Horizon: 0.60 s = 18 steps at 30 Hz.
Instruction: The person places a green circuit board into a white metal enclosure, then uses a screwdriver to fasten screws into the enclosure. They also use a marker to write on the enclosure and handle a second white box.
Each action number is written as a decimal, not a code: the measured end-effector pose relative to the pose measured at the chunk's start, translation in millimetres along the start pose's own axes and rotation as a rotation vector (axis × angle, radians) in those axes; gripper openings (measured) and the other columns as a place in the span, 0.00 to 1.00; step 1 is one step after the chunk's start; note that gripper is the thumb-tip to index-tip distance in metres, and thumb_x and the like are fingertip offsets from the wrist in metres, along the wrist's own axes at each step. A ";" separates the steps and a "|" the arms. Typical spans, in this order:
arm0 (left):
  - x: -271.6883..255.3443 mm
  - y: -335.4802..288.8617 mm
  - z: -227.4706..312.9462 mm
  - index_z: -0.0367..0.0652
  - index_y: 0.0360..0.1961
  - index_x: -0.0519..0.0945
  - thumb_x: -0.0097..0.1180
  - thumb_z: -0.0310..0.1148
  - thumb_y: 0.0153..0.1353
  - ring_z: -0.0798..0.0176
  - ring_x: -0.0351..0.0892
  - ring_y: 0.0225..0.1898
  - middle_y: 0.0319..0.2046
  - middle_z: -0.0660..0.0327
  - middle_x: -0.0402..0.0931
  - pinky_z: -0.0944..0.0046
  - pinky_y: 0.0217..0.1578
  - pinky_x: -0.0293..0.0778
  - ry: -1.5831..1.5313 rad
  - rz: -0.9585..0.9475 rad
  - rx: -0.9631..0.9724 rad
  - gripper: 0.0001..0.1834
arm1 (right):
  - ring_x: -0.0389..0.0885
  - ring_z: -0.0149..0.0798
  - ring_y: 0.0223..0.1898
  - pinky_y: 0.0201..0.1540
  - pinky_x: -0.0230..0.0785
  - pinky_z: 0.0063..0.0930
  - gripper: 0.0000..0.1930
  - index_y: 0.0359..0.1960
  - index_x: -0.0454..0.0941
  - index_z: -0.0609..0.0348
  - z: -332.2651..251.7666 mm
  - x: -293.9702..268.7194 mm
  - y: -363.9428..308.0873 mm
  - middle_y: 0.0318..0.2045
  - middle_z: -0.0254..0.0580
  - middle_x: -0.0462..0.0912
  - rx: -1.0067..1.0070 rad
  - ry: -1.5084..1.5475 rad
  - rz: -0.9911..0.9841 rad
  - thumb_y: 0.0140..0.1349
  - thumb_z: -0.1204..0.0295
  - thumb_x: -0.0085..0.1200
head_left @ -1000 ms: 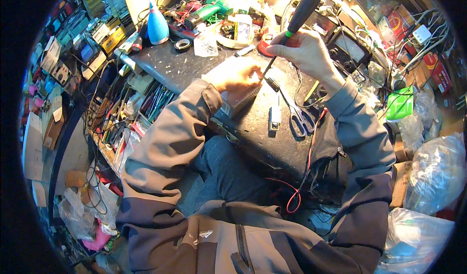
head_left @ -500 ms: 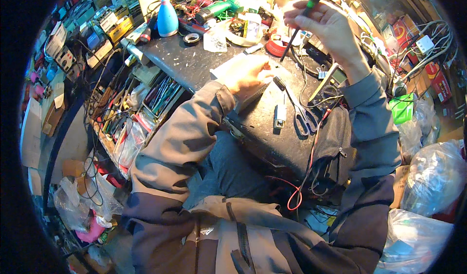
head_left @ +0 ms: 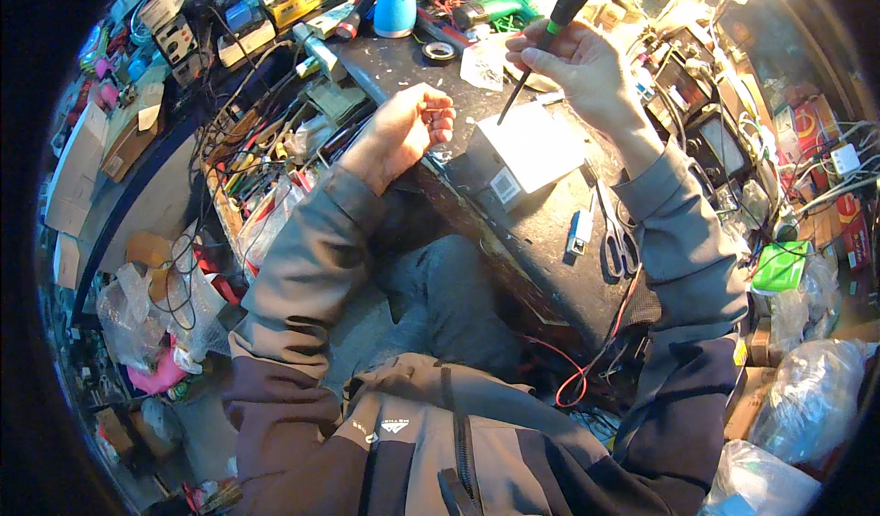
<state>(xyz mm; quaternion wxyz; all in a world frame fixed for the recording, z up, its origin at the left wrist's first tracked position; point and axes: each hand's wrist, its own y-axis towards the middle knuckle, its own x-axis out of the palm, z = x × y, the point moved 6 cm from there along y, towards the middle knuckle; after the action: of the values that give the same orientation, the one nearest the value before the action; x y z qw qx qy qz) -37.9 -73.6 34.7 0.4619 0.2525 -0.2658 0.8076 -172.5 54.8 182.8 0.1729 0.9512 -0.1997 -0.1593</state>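
Observation:
My right hand point(head_left: 587, 71) grips a screwdriver point(head_left: 570, 3) with a black handle, a green ring and a long dark shaft. Its shaft slants down so that the tip appears over the far left part of a white box point(head_left: 533, 154); whether it touches is unclear. Left of the box, off the table's edge, my left hand point(head_left: 403, 131) is raised with its fingers curled in; anything inside them is too small to name. A small blue-and-white part point(head_left: 579, 232) and dark-handled scissors point(head_left: 620, 248) lie right of the box.
On the black table point(head_left: 390, 67) stand a blue spray bottle point(head_left: 394, 5) and a roll of tape point(head_left: 439, 51), with a green-and-black tool point(head_left: 481, 10) behind. An open drawer of tools point(head_left: 266, 181) lies left. Red wire point(head_left: 576, 383) hangs off the front edge. A bright lamp shines far right.
My left hand has come away from the white box, moving left past the table edge, and the box now shows fully. My right hand still holds the screwdriver. The whole view has shifted.

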 end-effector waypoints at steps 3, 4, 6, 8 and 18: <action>2.3 -5.6 -0.8 0.37 0.34 0.78 0.53 0.34 0.65 0.67 0.72 0.27 0.28 0.62 0.74 0.68 0.27 0.71 0.081 -0.025 -0.006 0.10 | 0.85 0.41 0.47 0.56 0.77 0.32 0.14 0.51 0.72 0.68 10.9 0.7 0.5 0.45 0.52 0.84 0.065 0.036 0.048 0.65 0.82 0.56; 2.0 -6.7 -2.6 0.38 0.34 0.80 0.54 0.35 0.65 0.71 0.69 0.26 0.27 0.65 0.72 0.71 0.23 0.67 0.110 0.006 -0.003 0.10 | 0.85 0.41 0.48 0.57 0.77 0.32 0.14 0.51 0.72 0.68 12.6 0.8 0.6 0.45 0.53 0.84 0.077 0.029 0.048 0.65 0.82 0.56; 2.5 -8.0 -3.7 0.38 0.35 0.81 0.54 0.35 0.65 0.72 0.68 0.25 0.26 0.66 0.70 0.71 0.23 0.66 0.179 0.029 0.022 0.11 | 0.86 0.39 0.44 0.51 0.80 0.27 0.13 0.47 0.73 0.70 12.4 -1.3 0.5 0.42 0.52 0.85 0.058 0.035 0.084 0.62 0.83 0.58; 4.9 -8.0 -3.3 0.36 0.36 0.82 0.55 0.34 0.65 0.74 0.65 0.25 0.25 0.68 0.67 0.72 0.22 0.63 0.217 0.032 0.065 0.11 | 0.85 0.41 0.47 0.55 0.78 0.30 0.13 0.49 0.72 0.69 14.2 -1.3 0.9 0.45 0.53 0.84 0.092 0.010 0.086 0.64 0.83 0.57; 41.4 -9.3 4.8 0.39 0.49 0.81 0.57 0.42 0.68 0.79 0.59 0.22 0.24 0.75 0.64 0.73 0.21 0.54 0.509 -0.096 0.265 0.17 | 0.83 0.39 0.50 0.58 0.75 0.31 0.12 0.48 0.75 0.65 18.0 -1.3 3.1 0.45 0.50 0.84 -0.016 0.062 -0.074 0.64 0.80 0.59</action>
<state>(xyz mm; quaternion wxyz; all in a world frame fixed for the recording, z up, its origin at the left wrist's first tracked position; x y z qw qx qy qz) -47.4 -47.4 67.1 0.5143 0.1123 -0.0214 0.8499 -181.3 47.9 168.3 0.1805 0.9610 -0.1577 -0.1377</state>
